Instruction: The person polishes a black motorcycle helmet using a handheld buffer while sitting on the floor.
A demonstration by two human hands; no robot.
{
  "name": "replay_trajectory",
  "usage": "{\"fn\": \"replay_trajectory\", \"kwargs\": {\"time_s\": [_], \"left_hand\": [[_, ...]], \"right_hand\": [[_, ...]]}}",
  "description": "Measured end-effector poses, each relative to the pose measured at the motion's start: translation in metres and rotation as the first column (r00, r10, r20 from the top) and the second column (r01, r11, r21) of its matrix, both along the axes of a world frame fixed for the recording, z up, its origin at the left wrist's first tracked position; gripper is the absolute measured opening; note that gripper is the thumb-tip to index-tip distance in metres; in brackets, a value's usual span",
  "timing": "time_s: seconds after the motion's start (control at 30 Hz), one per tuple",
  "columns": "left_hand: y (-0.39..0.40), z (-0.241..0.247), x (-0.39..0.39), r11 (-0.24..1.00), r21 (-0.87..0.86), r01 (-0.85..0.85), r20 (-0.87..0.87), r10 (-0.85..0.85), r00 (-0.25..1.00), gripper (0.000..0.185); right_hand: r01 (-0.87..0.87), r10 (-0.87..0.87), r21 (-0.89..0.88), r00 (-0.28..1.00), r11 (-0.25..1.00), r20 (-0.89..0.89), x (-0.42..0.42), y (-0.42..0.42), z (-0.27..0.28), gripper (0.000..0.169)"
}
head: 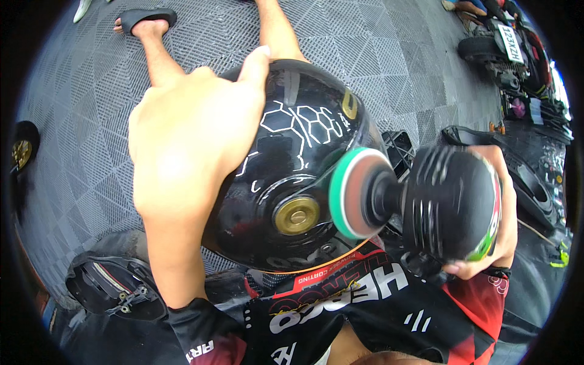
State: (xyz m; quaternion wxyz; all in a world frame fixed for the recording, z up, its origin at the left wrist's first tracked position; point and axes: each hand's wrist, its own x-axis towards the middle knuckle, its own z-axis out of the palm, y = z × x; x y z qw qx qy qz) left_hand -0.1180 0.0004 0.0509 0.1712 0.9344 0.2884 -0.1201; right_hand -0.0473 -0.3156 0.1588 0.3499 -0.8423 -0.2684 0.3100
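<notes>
A glossy black motorcycle fuel tank [315,164] lies across my lap, with a brass-coloured filler cap [297,216] and white hexagon line graphics. My left hand [191,132] grips its left side, back of the hand up and thumb along the far edge. The fingers are hidden beyond the tank's side. In my right hand [506,219] is a black power polisher [447,203], held by its body and tilted sideways. Its round foam pad [360,194], with a green face, meets the tank's right side next to the cap. The pad looks blurred.
Grey interlocking floor tiles [365,59] spread ahead. Black plastic motorcycle parts lie at left [118,287] and right [524,178]. A motorcycle [515,54] stands at the far right, a person [474,9] beside it. A wheel [23,148] shows at the left rim.
</notes>
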Motion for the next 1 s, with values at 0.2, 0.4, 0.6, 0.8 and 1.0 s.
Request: {"fn": "replay_trajectory", "kwargs": {"time_s": [0.2, 0.4, 0.6, 0.8, 1.0], "left_hand": [[0.002, 0.002, -0.002, 0.993, -0.086, -0.082, -0.073, 0.076, 0.994, 0.080], [0.003, 0.001, 0.004, 0.991, -0.088, -0.104, -0.102, 0.094, 0.990, 0.080], [0.000, 0.004, 0.004, 0.985, -0.044, -0.167, -0.086, 0.162, 0.983, 0.082], [0.002, 0.006, 0.003, 0.984, -0.079, -0.161, -0.082, 0.155, 0.985, 0.084], [0.009, 0.001, 0.011, 0.988, -0.060, -0.141, -0.183, 0.128, 0.975, 0.080]], "right_hand": [[-0.324, 0.328, -0.049, 0.938, 0.945, 0.110, -0.007, -0.034, -0.012, 0.110], [-0.058, 0.057, 0.007, 0.998, 0.998, 0.009, -0.015, -0.052, -0.025, 0.111], [0.286, -0.289, 0.066, 0.956, 0.956, 0.042, 0.014, -0.057, -0.046, 0.103], [0.234, -0.243, 0.083, 0.963, 0.969, 0.117, 0.036, -0.048, -0.058, 0.102], [0.273, -0.265, 0.187, 0.962, 0.944, -0.069, 0.034, -0.027, -0.056, 0.124]]}}
